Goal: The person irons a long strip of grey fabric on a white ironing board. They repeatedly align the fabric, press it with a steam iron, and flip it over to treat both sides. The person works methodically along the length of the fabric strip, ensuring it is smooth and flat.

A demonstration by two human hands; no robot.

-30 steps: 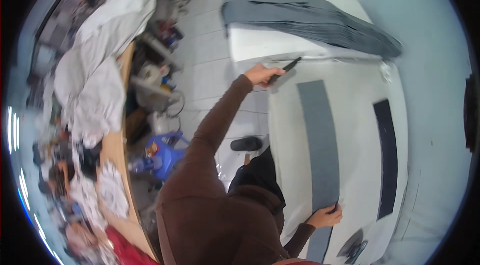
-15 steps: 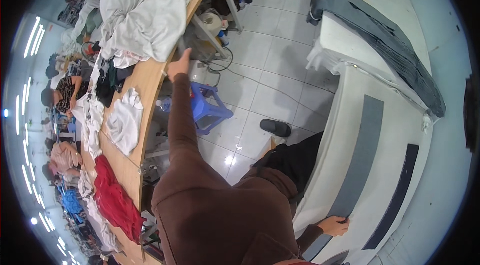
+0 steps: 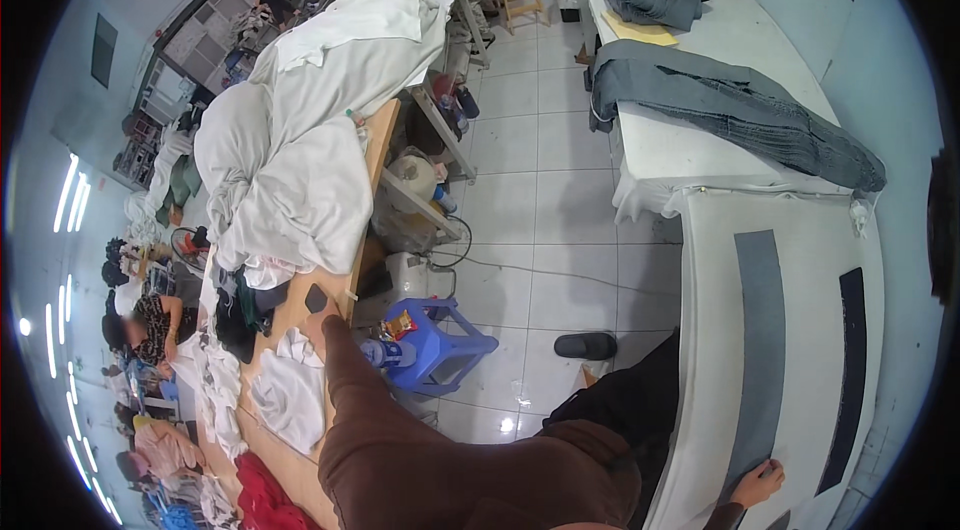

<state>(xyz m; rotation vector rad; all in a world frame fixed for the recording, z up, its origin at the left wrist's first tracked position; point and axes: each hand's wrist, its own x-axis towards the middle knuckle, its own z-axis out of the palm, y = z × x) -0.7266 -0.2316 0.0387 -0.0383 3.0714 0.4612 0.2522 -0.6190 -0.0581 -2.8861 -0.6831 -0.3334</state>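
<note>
My left hand (image 3: pixel 332 321) reaches out over the wooden table on the left, mostly hidden by my brown sleeve. At its fingertips is a small dark grey diamond-shaped piece (image 3: pixel 316 298), seemingly held. On the white padded board at the right lies a long grey fabric strip (image 3: pixel 759 330). My right hand (image 3: pixel 757 483) is at the strip's near end, fingers curled closed against its right edge. Beside it, farther right, a narrower black strip (image 3: pixel 848 380) lies flat. A grey pointed shape (image 3: pixel 780 522) is cut off at the lower rim, near my right hand.
White cloth (image 3: pixel 290 200) is heaped on the left table, with a white garment (image 3: pixel 290 392) and red cloth (image 3: pixel 265 495) nearer. A blue plastic stool (image 3: pixel 450 345) stands beside it. Grey trousers (image 3: pixel 730 110) lie on the far right table. Several people work at the far left.
My left hand has shifted nearer over the tabletop, and the dark diamond-shaped piece now shows at its fingertips. My right hand stays at the grey strip. The view has turned.
</note>
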